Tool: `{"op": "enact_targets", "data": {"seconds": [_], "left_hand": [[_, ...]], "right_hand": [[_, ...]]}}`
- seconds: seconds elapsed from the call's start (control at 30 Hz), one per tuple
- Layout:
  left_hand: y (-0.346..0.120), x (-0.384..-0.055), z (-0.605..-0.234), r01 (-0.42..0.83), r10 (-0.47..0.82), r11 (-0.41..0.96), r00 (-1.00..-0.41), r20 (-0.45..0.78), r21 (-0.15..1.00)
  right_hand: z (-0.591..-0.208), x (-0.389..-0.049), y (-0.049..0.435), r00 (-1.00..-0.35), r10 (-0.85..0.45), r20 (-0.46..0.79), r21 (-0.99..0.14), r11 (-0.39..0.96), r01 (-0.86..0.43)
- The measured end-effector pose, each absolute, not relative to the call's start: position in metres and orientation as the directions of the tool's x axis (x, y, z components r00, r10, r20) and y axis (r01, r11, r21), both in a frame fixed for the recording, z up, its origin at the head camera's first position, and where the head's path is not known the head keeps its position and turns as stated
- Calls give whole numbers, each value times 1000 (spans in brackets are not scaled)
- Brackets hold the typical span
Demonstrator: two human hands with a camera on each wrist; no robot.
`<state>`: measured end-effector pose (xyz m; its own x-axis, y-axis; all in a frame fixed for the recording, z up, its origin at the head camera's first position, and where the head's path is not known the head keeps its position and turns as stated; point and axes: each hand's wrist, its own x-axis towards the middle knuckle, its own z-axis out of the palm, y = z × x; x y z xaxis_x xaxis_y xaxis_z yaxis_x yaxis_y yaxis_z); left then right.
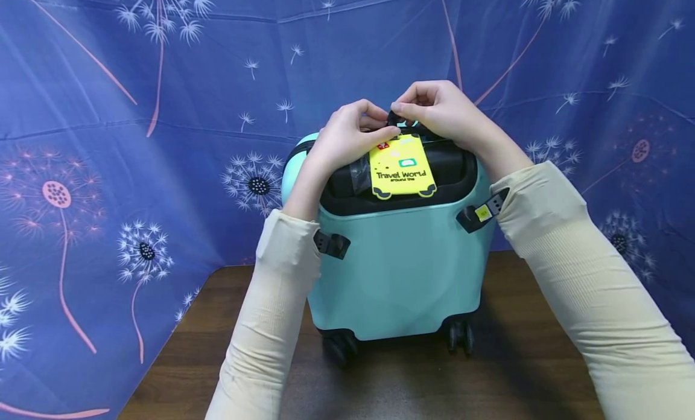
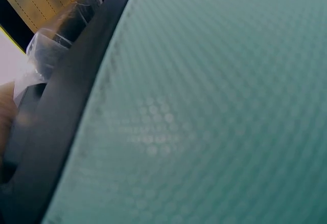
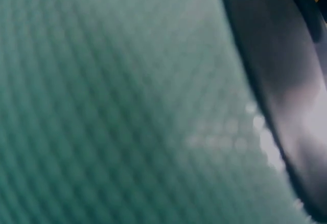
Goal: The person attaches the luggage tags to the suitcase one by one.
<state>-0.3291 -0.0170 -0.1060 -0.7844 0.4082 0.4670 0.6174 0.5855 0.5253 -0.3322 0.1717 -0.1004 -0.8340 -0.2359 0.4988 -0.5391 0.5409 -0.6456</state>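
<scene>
A yellow luggage tag (image 1: 403,166), printed "Travel World", lies over the black top handle area of a turquoise suitcase (image 1: 402,269). My right hand (image 1: 442,109) pinches the black strap (image 1: 393,118) of the tag between thumb and fingers. From the other side, my left hand (image 1: 353,133) holds the strap's lower end, its thumb at the top edge of the tag. In the left wrist view, the tag's lined back (image 2: 41,1) with "Tel" shows beside the plastic-wrapped handle (image 2: 66,32). The right wrist view is mostly the suitcase's textured shell (image 3: 117,106).
The suitcase stands upright on black wheels (image 1: 460,335) on a brown wooden table (image 1: 412,384). Behind it hangs a blue cloth (image 1: 190,106) with dandelion prints. Black straps with small devices (image 1: 483,212) hang at both sleeve cuffs.
</scene>
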Motion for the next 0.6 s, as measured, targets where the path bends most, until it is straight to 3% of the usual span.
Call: {"op": "enact_targets", "data": {"seconds": [0.6], "left_hand": [[-16, -329, -107, 622, 405, 591, -780, 477, 514]], "right_hand": [[-100, -335, 172, -815, -261, 518, -634, 522, -571]]}}
